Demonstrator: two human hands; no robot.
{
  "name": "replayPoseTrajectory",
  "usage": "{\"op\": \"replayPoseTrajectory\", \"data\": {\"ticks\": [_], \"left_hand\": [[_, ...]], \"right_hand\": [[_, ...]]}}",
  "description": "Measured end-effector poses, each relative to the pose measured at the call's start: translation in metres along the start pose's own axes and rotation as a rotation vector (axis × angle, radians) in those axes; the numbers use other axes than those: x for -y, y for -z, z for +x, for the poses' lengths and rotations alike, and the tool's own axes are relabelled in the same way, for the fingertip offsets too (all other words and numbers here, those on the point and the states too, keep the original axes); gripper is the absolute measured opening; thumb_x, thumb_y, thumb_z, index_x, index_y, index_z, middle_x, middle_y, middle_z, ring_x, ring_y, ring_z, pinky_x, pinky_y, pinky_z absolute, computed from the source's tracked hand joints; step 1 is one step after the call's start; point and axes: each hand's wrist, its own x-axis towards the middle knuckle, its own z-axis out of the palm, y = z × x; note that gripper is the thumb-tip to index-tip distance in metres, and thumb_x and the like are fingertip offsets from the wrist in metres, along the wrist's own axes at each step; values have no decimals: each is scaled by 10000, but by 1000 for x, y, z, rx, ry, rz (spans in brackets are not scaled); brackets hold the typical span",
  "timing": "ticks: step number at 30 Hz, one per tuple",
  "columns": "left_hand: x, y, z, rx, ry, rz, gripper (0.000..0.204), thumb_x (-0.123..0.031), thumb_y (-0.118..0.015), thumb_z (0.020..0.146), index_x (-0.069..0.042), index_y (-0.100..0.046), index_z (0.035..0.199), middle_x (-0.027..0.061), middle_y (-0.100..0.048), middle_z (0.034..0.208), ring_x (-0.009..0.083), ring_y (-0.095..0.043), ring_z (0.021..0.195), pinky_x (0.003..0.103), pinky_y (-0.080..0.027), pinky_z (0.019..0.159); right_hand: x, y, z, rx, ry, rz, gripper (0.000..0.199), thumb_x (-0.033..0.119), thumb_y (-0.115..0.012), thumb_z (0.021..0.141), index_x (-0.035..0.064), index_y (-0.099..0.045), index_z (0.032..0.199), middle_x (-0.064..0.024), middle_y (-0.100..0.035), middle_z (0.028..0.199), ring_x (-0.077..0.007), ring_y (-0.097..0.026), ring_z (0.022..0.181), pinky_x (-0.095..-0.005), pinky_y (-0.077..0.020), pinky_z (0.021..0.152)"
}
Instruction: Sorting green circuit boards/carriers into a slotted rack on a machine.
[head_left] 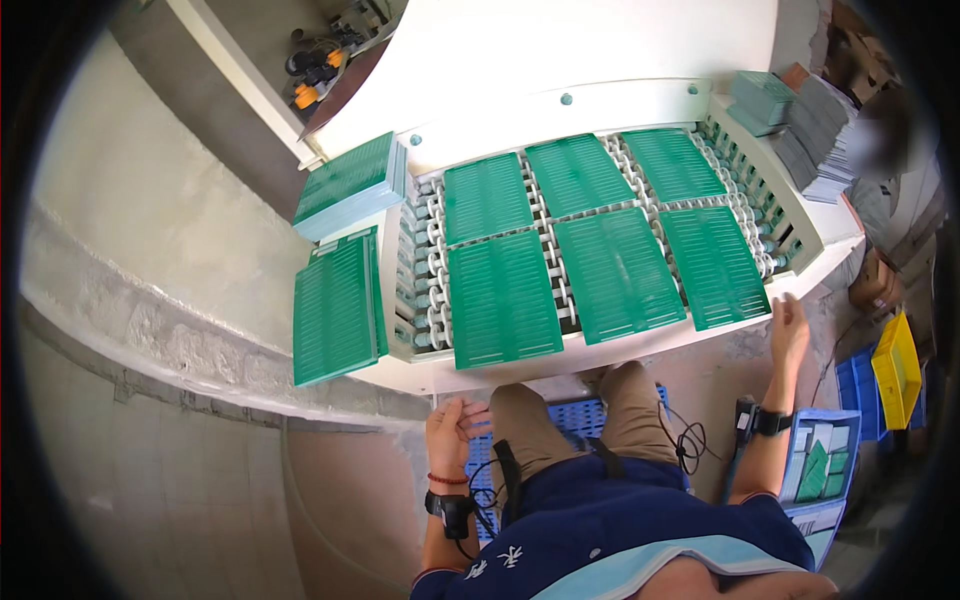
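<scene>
Right hand, slightly bent and empty, is just beside the near-right green panel. Left hand, relaxed and empty, is before the white machine. Six green panels lie in two rows on its roller bed, left of which rests a panel stack.

A rough concrete ledge runs along the left, beside a pale, blotchy surface. The floor is dull reddish-brown, and at right a yellow plastic bin tilts against blue ones. Light is bright.
</scene>
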Motion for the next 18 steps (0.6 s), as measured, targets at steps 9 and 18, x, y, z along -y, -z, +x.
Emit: {"op": "replayPoseTrajectory", "data": {"ticks": [9,18], "left_hand": [[-3,-3,-18,-44,-40,53,209,-195,-485,918,1,-558,932,172,-642,851,243,-647,695,344,-554,573],[7,-11,-22,-5,0,39,202,-189,-488,918,-1,-556,945,169,-638,848,241,-643,688,337,-554,586]], "right_hand": [[222,-1,-95,893,859,1261,116,55,-608,818,-1,-675,894,-126,-588,889,-199,-561,650,-302,-431,566],[255,-16,-109,936,919,1528,106,27,-663,781,98,-684,857,-85,-602,875,-143,-543,651,-253,-418,556]]}}
